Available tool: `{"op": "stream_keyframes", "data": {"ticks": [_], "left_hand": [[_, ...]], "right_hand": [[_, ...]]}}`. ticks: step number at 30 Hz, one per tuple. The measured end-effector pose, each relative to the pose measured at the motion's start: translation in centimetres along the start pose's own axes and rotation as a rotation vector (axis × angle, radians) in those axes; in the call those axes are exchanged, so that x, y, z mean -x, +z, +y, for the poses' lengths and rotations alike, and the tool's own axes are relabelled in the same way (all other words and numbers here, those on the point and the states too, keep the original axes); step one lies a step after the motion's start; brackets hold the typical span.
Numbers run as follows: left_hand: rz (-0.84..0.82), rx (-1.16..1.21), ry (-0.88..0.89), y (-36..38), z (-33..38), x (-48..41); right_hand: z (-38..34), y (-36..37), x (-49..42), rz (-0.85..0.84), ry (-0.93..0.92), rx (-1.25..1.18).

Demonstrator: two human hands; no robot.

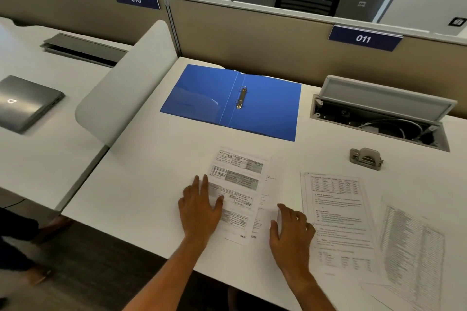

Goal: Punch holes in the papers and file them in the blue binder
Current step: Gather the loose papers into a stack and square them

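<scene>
The blue binder point(262, 113) lies open and flat at the back of the white desk point(151, 171), its metal rings point(241, 97) in the middle. In front of it sit two overlapping printed papers point(240, 179). My left hand point(201, 206) rests flat, fingers spread, on the left edge of the top sheet. My right hand point(290, 227) lies on the right edge of the lower sheet, fingers apart. A grey hole punch point(366, 158) stands to the right, apart from both hands. Further printed sheets point(338, 214) lie at the right.
An open cable box point(379, 118) with its lid raised is sunk into the desk behind the punch. A white divider point(121, 93) separates this desk from the left one, where a closed grey laptop point(25, 103) lies. A beige partition point(265, 40) runs along the back.
</scene>
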State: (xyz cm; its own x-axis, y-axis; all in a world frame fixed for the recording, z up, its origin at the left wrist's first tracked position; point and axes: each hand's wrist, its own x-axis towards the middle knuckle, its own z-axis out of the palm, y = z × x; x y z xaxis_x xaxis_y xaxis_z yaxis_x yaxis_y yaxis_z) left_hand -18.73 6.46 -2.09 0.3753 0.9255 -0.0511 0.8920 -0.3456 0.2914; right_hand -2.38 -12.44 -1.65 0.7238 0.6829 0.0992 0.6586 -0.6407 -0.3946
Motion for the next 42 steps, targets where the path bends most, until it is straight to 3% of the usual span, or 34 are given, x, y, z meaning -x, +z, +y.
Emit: {"op": "stream_keyframes", "data": {"ticks": [10, 13, 17, 20, 25, 30, 36, 42], "left_hand": [[-0.011, 0.134, -0.185, -1.3, 1.0, -1.2], [-0.026, 0.179, -0.195, -1.1, 0.9, -1.0], [-0.014, 0.243, -0.245, -0.9, 0.8, -0.8], [-0.011, 0.27, -0.251, -0.9, 0.5, -0.9], [-0.023, 0.301, -0.276, -1.1, 0.4, -1.2], [-0.044, 0.288, -0.269, -1.1, 0.3, -1.4], [-0.028, 0.271, -0.247, -1.1, 0.2, -1.5], [-0.023, 0.306, -0.299, -1.5, 0.7, -1.6]], "right_hand": [[0.7, 0.5, 0.9, -0.059, -0.026, -0.028], [-0.4, 0.3, -0.3, -0.095, 0.177, -0.233], [-2.3, -0.3, -2.9, -0.139, 0.648, -0.75], [-2.4, -0.4, -4.3, -0.172, 0.8, -0.922], [-2.6, -0.6, -4.8, -0.229, 0.694, -0.876], [-1.6, -2.1, -5.2, -0.101, 0.577, -0.687], [2.7, -4.9, -6.9, 0.055, 0.614, -0.747], [5.7, -8.3, -8.1, 0.069, 0.624, -0.913]]}}
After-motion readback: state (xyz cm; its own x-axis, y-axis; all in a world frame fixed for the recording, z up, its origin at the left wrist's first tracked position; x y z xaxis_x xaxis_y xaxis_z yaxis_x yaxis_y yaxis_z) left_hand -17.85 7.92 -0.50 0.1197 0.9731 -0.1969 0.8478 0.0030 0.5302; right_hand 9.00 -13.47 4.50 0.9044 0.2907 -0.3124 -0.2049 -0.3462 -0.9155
